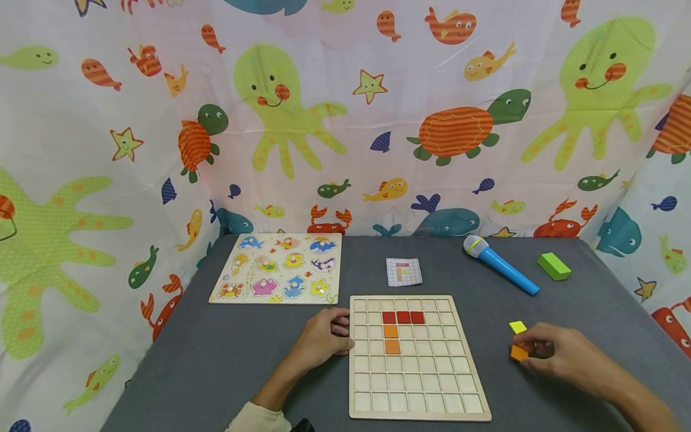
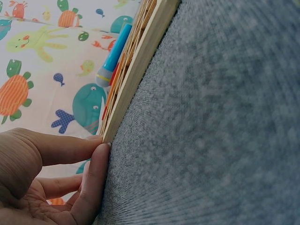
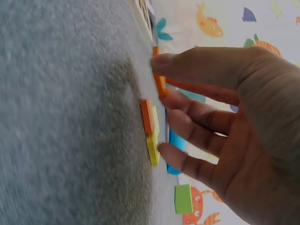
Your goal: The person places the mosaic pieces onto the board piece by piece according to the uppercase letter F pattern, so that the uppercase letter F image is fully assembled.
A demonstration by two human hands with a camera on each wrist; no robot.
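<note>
My left hand (image 1: 323, 341) pinches the left edge of a wooden grid board (image 1: 419, 416) between thumb and finger, as the left wrist view shows up close. Three red tiles (image 1: 403, 317) lie in a row on the board, with two orange tiles (image 1: 391, 339) below the leftmost. To the right of the board, my right hand (image 1: 567, 357) pinches an orange tile (image 3: 159, 79) by its edges, thumb against fingers. Beneath that hand another orange tile (image 3: 147, 116) and yellow tiles (image 3: 153, 149) lie on the table.
Behind the board lies a small printed pattern card (image 1: 403, 272). A sea-animal puzzle board (image 1: 275, 268) lies at the back left. At the back right are a blue toy microphone (image 1: 504, 267) and a green block (image 1: 553, 266). A printed curtain (image 1: 335, 204) hangs behind the table.
</note>
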